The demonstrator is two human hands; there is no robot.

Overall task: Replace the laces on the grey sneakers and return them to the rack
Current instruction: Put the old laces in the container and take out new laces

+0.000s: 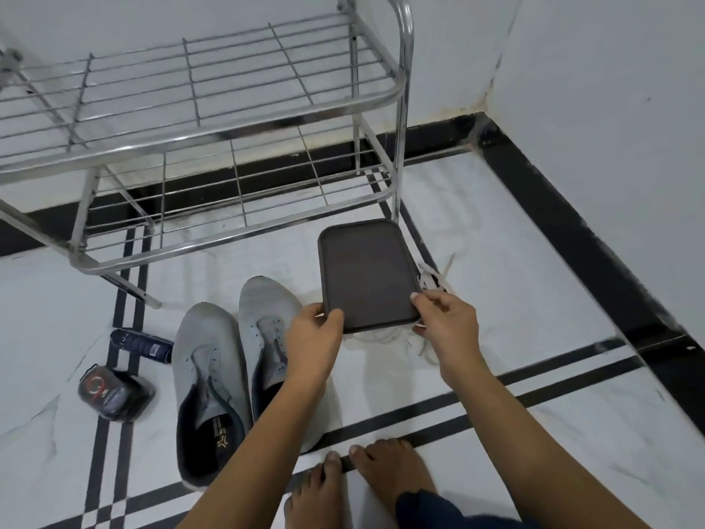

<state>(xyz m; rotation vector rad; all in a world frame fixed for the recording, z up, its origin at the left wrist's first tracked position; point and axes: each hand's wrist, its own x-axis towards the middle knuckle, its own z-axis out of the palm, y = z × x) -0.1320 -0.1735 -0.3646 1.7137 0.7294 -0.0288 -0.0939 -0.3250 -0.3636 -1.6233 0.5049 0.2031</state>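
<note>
1. Head view: left hand [314, 334] and right hand [446, 322] grip the near corners of a dark tray [368, 274], thumbs on top.
2. Grey sneakers [208, 337] sit paired on the floor [534, 299] before the rack [400, 147].
3. White laces [433, 282] lie beneath the tray.

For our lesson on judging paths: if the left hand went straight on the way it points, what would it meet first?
The left hand grips the brown tray, which lies in its line. Beyond that, probably the rack's lower shelf, though depth is unclear.
</note>
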